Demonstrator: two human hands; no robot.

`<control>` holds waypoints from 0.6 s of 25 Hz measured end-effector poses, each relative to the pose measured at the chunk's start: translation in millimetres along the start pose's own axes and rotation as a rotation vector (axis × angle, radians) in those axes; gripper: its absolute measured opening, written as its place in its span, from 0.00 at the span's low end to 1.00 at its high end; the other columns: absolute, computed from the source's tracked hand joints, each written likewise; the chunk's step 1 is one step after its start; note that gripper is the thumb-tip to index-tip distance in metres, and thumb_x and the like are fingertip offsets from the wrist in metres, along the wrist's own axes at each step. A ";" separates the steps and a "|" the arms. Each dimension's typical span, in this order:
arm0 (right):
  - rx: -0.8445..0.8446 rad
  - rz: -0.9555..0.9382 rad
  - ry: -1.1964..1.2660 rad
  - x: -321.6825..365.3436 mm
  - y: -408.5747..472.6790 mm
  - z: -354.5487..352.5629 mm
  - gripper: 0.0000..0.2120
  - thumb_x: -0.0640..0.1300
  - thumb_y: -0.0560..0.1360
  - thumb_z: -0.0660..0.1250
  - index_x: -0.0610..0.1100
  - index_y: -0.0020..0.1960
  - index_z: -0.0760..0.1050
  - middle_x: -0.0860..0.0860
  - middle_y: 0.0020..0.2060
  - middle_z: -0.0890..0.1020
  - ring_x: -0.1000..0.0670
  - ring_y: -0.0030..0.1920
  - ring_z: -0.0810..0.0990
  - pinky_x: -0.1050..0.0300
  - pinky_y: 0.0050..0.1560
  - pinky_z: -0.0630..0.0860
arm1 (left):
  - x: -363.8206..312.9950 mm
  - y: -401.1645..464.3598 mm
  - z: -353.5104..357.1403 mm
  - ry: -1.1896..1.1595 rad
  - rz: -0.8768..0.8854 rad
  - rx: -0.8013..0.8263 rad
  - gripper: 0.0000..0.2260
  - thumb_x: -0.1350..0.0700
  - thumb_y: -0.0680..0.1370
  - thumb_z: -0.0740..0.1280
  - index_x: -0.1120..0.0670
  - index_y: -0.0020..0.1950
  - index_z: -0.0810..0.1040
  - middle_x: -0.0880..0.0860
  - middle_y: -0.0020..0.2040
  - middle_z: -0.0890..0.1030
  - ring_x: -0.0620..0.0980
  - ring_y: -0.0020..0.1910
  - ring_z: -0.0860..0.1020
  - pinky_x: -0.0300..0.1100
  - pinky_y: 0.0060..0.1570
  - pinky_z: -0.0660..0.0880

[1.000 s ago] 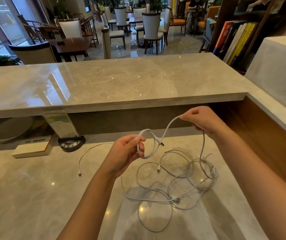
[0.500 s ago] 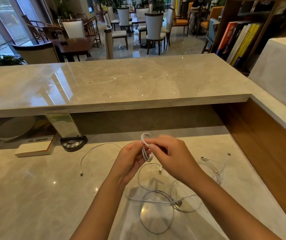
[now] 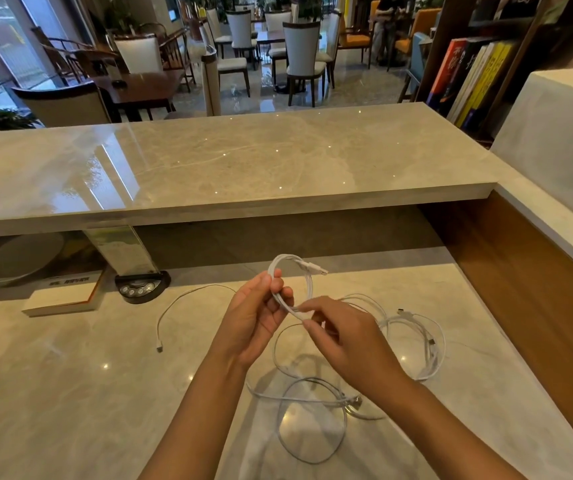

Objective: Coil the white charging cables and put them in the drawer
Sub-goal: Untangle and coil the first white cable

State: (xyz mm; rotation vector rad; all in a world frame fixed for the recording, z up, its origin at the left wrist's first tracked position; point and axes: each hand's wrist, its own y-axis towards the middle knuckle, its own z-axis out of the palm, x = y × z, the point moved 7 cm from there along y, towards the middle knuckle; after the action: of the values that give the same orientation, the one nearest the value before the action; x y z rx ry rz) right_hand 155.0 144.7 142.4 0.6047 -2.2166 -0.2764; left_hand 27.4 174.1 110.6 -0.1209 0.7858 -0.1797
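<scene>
Both hands, left [image 3: 255, 320] and right [image 3: 345, 336], pinch the coiled white cable [image 3: 293, 282] with curled fingers.

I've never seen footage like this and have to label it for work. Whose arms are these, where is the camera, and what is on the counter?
No machine here: a person wears a camera on the head, looking forward and down, so the arms are their own. The left hand holds a small coil of white cable above the lower marble counter. The right hand pinches the same cable near the coil's lower edge. More loose white cables lie tangled on the counter. Further left sit a book and a dark round device with buttons.
</scene>
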 end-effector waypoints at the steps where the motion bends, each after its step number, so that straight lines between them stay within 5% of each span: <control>1: 0.067 0.074 0.091 -9.9 -0.6 -0.9 0.06 0.47 0.75 0.64 0.51 0.52 0.75 0.55 0.34 0.78 0.56 0.35 0.75 0.65 0.35 0.71 | -4.5 0.0 -0.4 -0.017 0.013 0.023 0.07 0.60 0.77 0.58 0.59 0.47 0.75 0.51 0.31 0.77 0.45 0.32 0.79 0.36 0.37 0.79; 7: 0.724 0.396 0.406 -65.9 -13.5 -13.7 0.09 0.40 0.78 0.61 0.45 0.47 0.80 0.51 0.29 0.74 0.55 0.29 0.70 0.64 0.32 0.69 | -23.3 -0.9 -15.4 -0.106 0.054 0.044 0.08 0.58 0.73 0.65 0.60 0.49 0.78 0.50 0.31 0.76 0.43 0.27 0.76 0.37 0.35 0.79; 10: 0.746 0.488 0.447 -86.9 -8.5 -32.5 0.09 0.39 0.77 0.62 0.42 0.45 0.80 0.52 0.28 0.75 0.54 0.30 0.72 0.61 0.34 0.71 | -21.5 -1.1 -13.4 -0.127 0.019 0.097 0.16 0.56 0.60 0.80 0.59 0.45 0.83 0.50 0.31 0.77 0.42 0.26 0.75 0.36 0.31 0.79; 15: 0.656 0.583 0.060 -106.8 31.1 -50.4 0.13 0.51 0.71 0.69 0.42 0.36 0.79 0.49 0.27 0.76 0.53 0.28 0.72 0.61 0.32 0.72 | -4.5 -5.9 0.4 -0.019 -0.098 0.188 0.16 0.55 0.58 0.81 0.58 0.42 0.83 0.50 0.30 0.75 0.41 0.24 0.72 0.35 0.28 0.76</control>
State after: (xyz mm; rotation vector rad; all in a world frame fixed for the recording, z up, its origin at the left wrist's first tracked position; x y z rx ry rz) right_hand 242.9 225.7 117.5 0.2585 -2.2970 0.7789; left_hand 23.9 169.2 115.0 0.0174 0.7407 -0.3435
